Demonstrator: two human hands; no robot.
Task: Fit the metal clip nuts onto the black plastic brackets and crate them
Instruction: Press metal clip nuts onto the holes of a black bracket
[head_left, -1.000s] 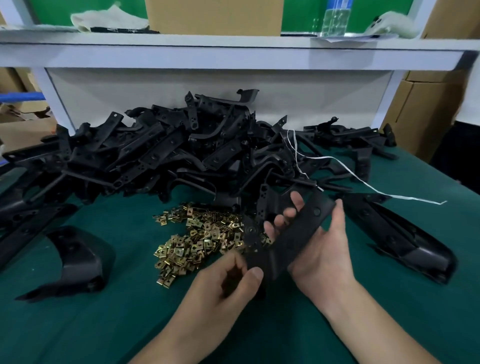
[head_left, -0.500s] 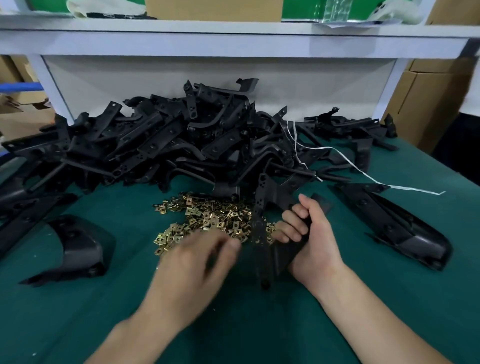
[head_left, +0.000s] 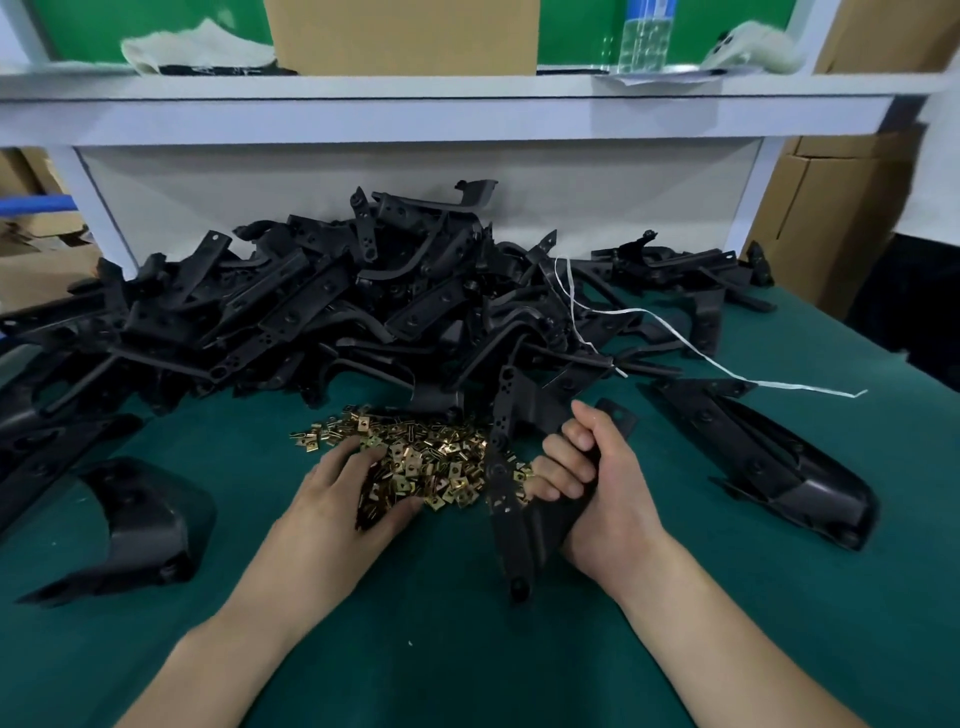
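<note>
My right hand (head_left: 597, 493) grips a black plastic bracket (head_left: 519, 530) that stands nearly upright on the green table, its lower tip on the cloth. Just left of it lies a heap of brass-coloured metal clip nuts (head_left: 426, 457). My left hand (head_left: 343, 499) lies on the near left part of that heap, fingers curled down into the nuts; whether it holds any is hidden. A big pile of black brackets (head_left: 322, 317) fills the table behind the nuts.
A curved black cover (head_left: 140, 525) lies at the near left and a long black moulding (head_left: 769, 457) at the right. A white plastic strap (head_left: 675, 332) trails over the pile. A white shelf (head_left: 467, 98) spans above; cardboard boxes (head_left: 831, 218) stand right. No crate shows.
My left hand let go of the bracket's lower end and moved left and forward onto the clip nuts. My right hand turned the bracket more upright and closed round it.
</note>
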